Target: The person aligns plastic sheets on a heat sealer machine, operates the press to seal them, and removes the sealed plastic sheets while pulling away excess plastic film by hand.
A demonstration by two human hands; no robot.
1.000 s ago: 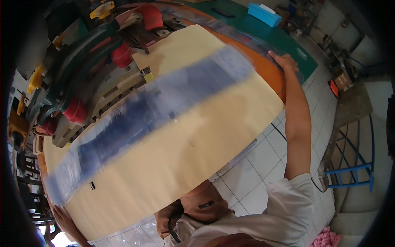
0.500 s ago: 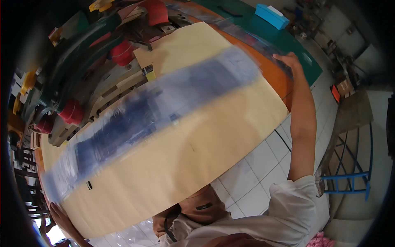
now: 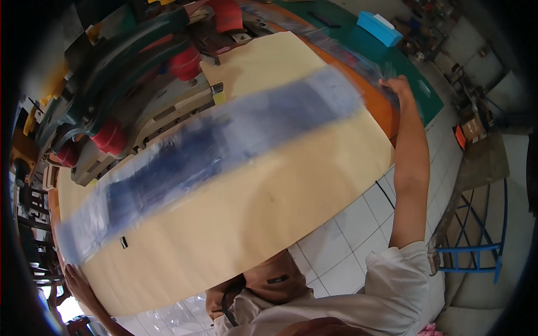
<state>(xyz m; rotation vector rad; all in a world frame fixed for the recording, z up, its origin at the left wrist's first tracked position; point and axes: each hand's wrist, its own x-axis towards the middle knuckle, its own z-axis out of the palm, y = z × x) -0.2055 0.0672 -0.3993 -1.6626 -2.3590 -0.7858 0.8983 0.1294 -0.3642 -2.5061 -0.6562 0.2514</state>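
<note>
Large tan sheet [image 3: 202,246] is lying across the middle of the work area, its near edge sitting just in front of the person's brown trousers [image 3: 274,280]. Bluish translucent plastic strip [image 3: 269,120] is running lengthwise over it, left to right; strip is blurring, so details aren't reading. Small black piece [image 3: 124,242] is showing on the sheet's near left.

Left hand [image 3: 80,284] is touching the sheet's left end, fingers lying extended along the edge; can't tell if they're gripping. Right hand [image 3: 399,87] is reaching to the far right, beyond the sheet, fingers curling at clear plastic film [image 3: 364,70]; can't tell if they're pinching it. That film is stretching along the border between an orange surface [image 3: 381,109] and a green tabletop [image 3: 403,59]. Blue box [image 3: 380,29] is standing on the green, far right.

Far left, a machine with green arms [image 3: 106,70] and red drum-shaped parts [image 3: 185,64] is bordering the sheet.
</note>
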